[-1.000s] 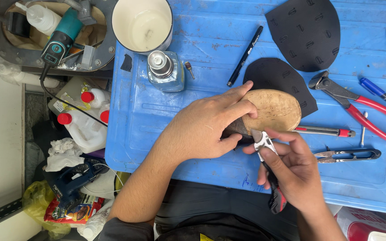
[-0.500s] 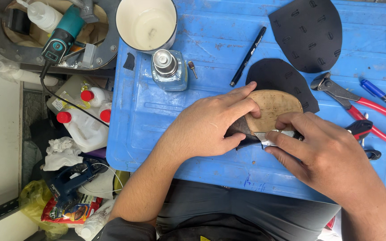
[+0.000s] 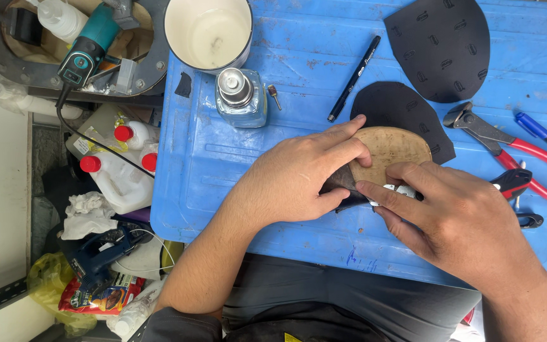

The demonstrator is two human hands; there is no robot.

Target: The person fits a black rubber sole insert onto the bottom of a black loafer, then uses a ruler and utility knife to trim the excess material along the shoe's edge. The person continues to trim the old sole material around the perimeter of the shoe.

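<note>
Left hand (image 3: 299, 180) is pressing flat on the tan sole piece (image 3: 390, 152), thin and likely bendy, while right hand (image 3: 451, 218) is pinching a small blade (image 3: 395, 189) at its edge.

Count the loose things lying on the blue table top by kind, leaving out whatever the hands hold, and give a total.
Black rubber sole pieces: 2 whole, plus an edge at the right
Black pen: 1
Blue pen: 1
Red-handled pincers: 1
Glass bottle: 1
White cup: 1
Total: 7

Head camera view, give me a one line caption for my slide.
Left hand presses a tan sole piece on a blue table while the right hand works a small blade at its edge.
</note>
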